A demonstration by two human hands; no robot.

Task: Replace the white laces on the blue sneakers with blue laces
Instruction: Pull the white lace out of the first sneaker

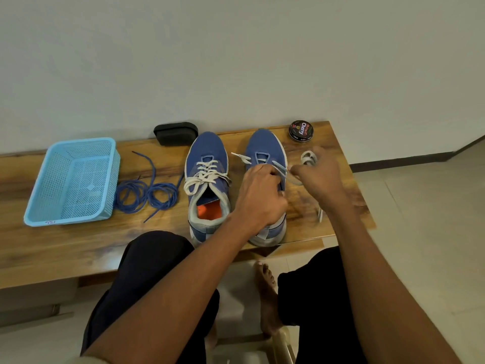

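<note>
Two sneakers on desk. Right sneaker (266, 153): my left hand (258, 195) fingers curl onto its white lace (279, 169); right hand (319, 177) pinches the limp, light lace's free length. Best gripped near the stiff aglet.

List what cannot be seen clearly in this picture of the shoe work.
Head view only:
- Right sneaker: its eyelets and opening are hidden by the left hand.
- White lace: where it ends is hidden behind the right hand, which is motion-blurred, so its grip is unclear.
- Tin: the small print is too small to read.
- Basket: the purple mark on its rim is unreadable.
</note>
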